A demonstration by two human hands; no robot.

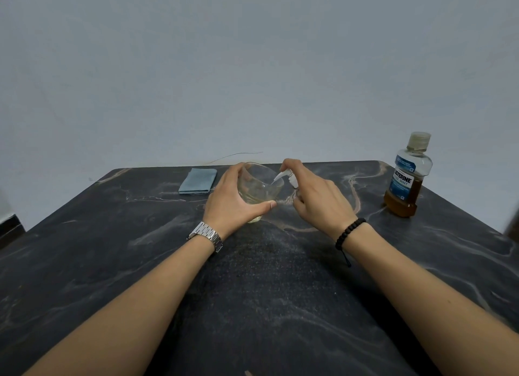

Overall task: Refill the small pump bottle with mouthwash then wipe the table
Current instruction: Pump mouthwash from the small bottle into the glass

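My left hand [234,198] grips a clear drinking glass [259,186], tilted toward the right, with a little pale liquid in its bottom. My right hand [317,196] is wrapped round the small pump bottle, whose body is mostly hidden by the fingers. Its white pump head [286,176] shows, with my forefinger on top and the nozzle pointing into the glass mouth. The capped mouthwash bottle [407,179], about half full of amber liquid, stands upright at the right of the table. A folded blue cloth [198,180] lies at the back, left of the glass.
The dark marbled table [252,291] runs back to a plain grey wall. Its left and right edges slope away near the frame sides. A thin wire lies along the table's far edge behind the glass.
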